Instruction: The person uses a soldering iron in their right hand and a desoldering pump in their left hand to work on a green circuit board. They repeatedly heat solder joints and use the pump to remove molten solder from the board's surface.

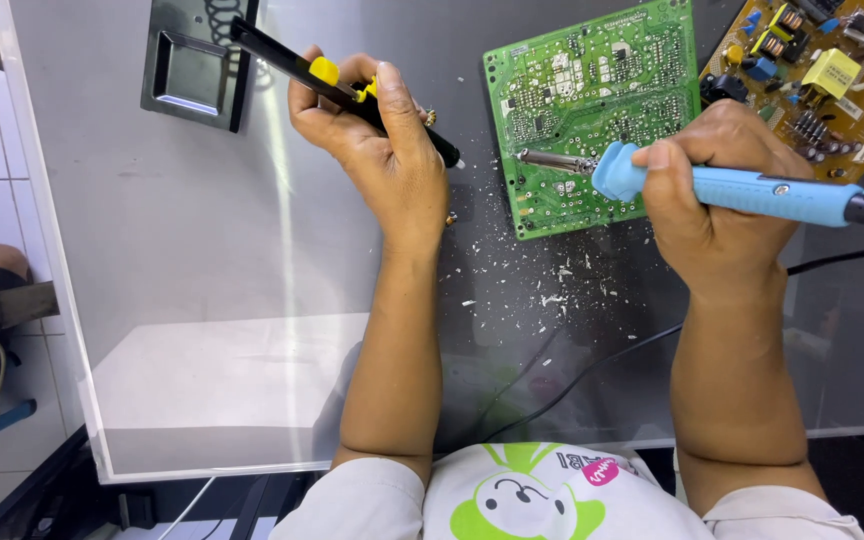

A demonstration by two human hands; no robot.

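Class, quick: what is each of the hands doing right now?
Left hand: closed around a black and yellow desoldering pump.
Right hand: closed around a blue soldering iron, its tip on the green circuit board.

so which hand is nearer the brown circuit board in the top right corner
Right. The right hand, holding the blue soldering iron, sits just below the brown circuit board. The left hand, gripping the black and yellow desoldering pump, is far to its left, beyond the green board.

Glossy glass tabletop (202,250), smooth blue plastic soldering iron (752,190) with metal tip, matt green circuit board (592,90).
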